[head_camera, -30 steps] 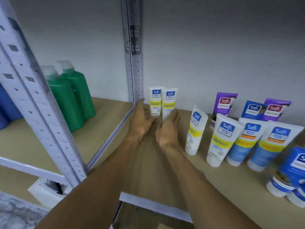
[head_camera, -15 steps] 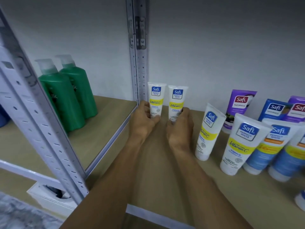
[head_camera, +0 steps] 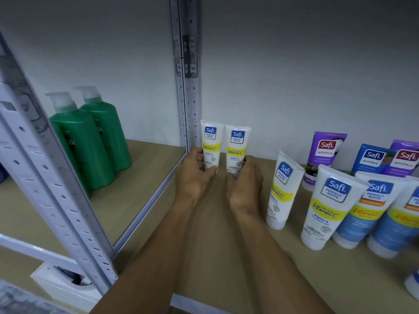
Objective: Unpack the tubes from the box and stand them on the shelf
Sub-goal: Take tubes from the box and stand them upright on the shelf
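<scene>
Both hands are curled round small tubes. The left hand (head_camera: pixel 195 177) grasps the lower part of a small white plastic tube with a yellow band and a blue label (head_camera: pixel 210 143), thumb across its front. The right hand (head_camera: pixel 246 186) wraps the lower part of a second small white tube of the same kind (head_camera: pixel 238 148).

These two tubes stand upright, crimped ends up, side by side and almost touching. They are at the back left corner of the tan wooden shelf board (head_camera: pixel 215 241), close to the white wall and just beside the grey perforated metal post (head_camera: pixel 191 98). Their lower ends are hidden behind the fingers, so I cannot tell whether they rest on the board.

To the right, apart from the hands, a larger white tube with a yellow band (head_camera: pixel 283 189) stands cap down. Beside it is a wider white tube marked Vitamin C (head_camera: pixel 328 205), then two blue-and-white tubes with orange bands (head_camera: pixel 369 214). Behind these, near the wall, stand a purple tube (head_camera: pixel 325 152), a blue tube (head_camera: pixel 371 157) and another purple tube (head_camera: pixel 405 159).

Left of the post, on the neighbouring tan shelf (head_camera: pixel 140 184), two dark green pump bottles with pale pump heads (head_camera: pixel 90 143) stand touching. A second perforated post (head_camera: pixel 56 189) slants across the foreground, and a white box with a dark opening (head_camera: pixel 61 284) sits lower down behind it.
</scene>
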